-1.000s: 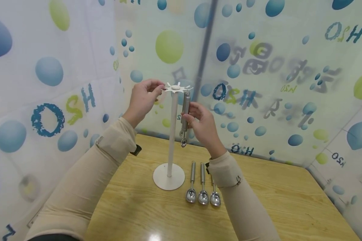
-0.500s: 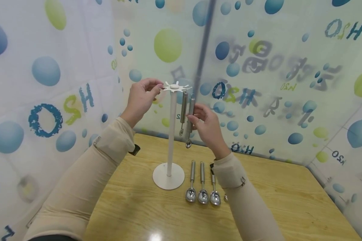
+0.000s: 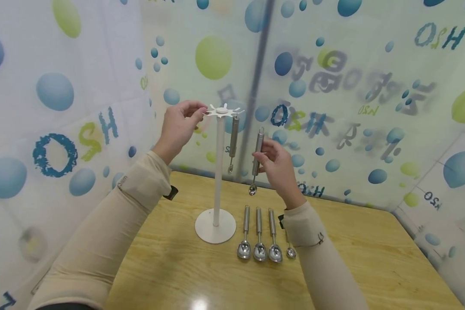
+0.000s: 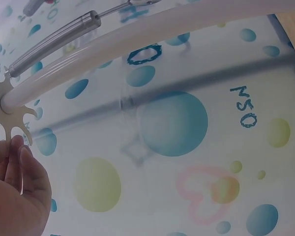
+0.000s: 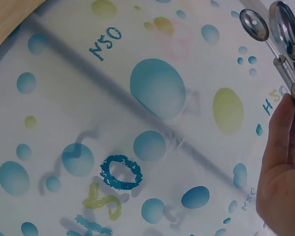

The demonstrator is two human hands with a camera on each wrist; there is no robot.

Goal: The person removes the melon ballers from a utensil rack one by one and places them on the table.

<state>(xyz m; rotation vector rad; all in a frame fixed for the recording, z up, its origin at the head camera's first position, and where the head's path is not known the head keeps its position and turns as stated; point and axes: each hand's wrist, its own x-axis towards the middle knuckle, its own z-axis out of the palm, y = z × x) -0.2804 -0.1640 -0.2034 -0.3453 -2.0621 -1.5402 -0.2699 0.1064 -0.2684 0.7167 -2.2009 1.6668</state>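
Note:
A white rack [image 3: 218,172] with a round base and a hooked top stands on the wooden table. My left hand [image 3: 180,129] pinches one of its hooks between thumb and fingers. From a hook on the right side hangs a small metal scoop [image 3: 234,137], its handle also visible in the left wrist view beside the pole [image 4: 132,46]. Right of the rack, my right hand [image 3: 277,163] holds another small scoop [image 3: 259,146] by its handle, bowl downward and apart from the hooks. In the right wrist view the fingers [image 5: 280,132] wrap this handle, and the bowls of both scoops show.
Three larger metal scoops [image 3: 259,252] lie side by side on the table [image 3: 341,267], right of the rack's base. A small scoop [image 3: 291,252] lies beyond them, partly hidden by the right sleeve. Patterned curtains [image 3: 213,56] close in the table's far and left sides.
My right hand has moved right, away from the rack, carrying the small scoop clear of the hanging one. The left hand keeps its pinch on the hook.

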